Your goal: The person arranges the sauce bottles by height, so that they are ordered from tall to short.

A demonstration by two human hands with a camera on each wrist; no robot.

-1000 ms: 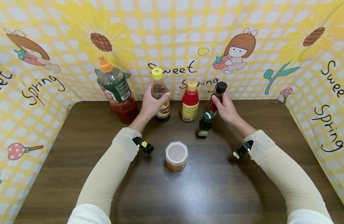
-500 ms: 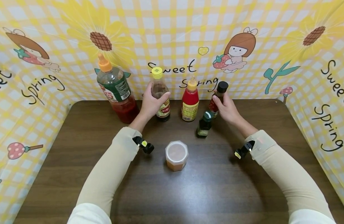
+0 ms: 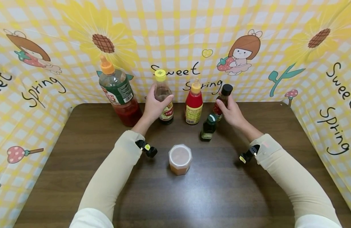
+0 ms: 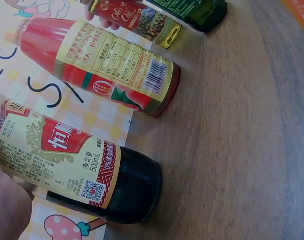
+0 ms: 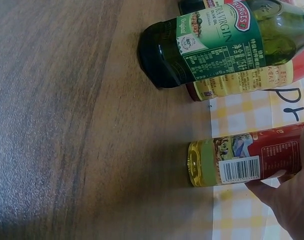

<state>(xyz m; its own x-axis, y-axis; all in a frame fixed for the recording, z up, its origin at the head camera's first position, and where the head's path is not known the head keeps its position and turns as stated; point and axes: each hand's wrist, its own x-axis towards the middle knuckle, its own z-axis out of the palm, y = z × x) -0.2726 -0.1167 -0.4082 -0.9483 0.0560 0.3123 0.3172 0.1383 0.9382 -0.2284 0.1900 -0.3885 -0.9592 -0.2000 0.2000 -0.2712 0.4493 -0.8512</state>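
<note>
My left hand (image 3: 154,103) grips the upper body of a yellow-capped bottle of dark sauce (image 3: 167,115), upright at the back of the table; its cream and red label shows in the left wrist view. My right hand (image 3: 233,111) holds a small olive oil bottle (image 5: 237,157) with a black cap and red label, its fingers partly hidden behind it. Between the hands stands a red squeeze bottle (image 3: 193,109) with a yellow nozzle. Just in front of the olive oil stands a dark green extra virgin olive oil bottle (image 3: 208,128).
A large squeeze bottle (image 3: 121,95) with an orange nozzle and red sauce stands at back left. Nearer me, a clear-lidded jar (image 3: 180,158) with orange-brown contents sits mid-table. A yellow checked cloth (image 3: 175,38) hangs behind the brown wooden table (image 3: 198,199).
The right hand and the olive oil bottle have shifted very slightly to the right. The left hand and the other bottles stay where they were.
</note>
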